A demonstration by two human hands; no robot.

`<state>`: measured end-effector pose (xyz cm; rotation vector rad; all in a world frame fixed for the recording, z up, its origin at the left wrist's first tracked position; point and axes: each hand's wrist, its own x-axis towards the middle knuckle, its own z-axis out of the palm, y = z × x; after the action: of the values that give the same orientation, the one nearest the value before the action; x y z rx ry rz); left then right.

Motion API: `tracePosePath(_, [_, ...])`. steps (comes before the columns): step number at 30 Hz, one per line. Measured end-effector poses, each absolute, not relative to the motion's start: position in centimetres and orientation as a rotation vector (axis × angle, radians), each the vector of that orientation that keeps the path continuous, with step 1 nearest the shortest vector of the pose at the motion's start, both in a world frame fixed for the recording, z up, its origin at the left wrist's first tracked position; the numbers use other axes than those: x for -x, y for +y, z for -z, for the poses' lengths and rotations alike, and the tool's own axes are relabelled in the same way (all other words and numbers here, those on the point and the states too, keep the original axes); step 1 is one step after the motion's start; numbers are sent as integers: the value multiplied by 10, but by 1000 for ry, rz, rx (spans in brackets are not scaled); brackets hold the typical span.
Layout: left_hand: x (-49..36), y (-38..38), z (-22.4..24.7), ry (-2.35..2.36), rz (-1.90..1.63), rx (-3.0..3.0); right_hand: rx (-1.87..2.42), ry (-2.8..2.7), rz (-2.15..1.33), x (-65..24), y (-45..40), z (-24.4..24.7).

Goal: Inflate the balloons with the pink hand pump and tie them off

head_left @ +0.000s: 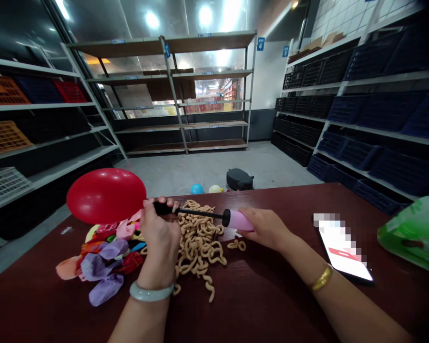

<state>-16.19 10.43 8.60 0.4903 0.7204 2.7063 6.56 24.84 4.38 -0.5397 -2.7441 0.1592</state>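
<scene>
My left hand point(160, 228) is closed round the black end of a balloon pump, beside the neck of an inflated red balloon point(106, 195). My fingers partly hide where balloon and pump meet. The pump's black rod point(200, 213) is drawn out, and its pink barrel point(241, 221) sits in my closed right hand point(266, 227). Under the pump lies a heap of tan, curly, rope-like pieces point(200, 243); I cannot tell what they are. Limp balloons point(103, 262) in purple, red, pink and orange are piled left of my left wrist.
On the dark red table point(264, 295) a lit phone point(346, 252) and a green plastic package point(414, 233) lie to the right. Beyond the far edge, a blue balloon point(197, 188) and a dark bag point(239, 179) rest on the floor. Shelves with crates point(364, 112) stand around.
</scene>
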Motion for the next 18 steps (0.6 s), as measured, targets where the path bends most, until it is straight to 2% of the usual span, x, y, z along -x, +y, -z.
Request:
tracePosePath(7, [110,128,-68,713,-2611,-452,636,-2719,-40,-61,229,-47])
tracePosePath(13, [77,138,-50,736,-2490,-398,666,-2714,-111,-55,216,-45])
tracePosePath(18, [77,135,-54,736,-2480,-397,637,-2693,-159,-52,212,-38])
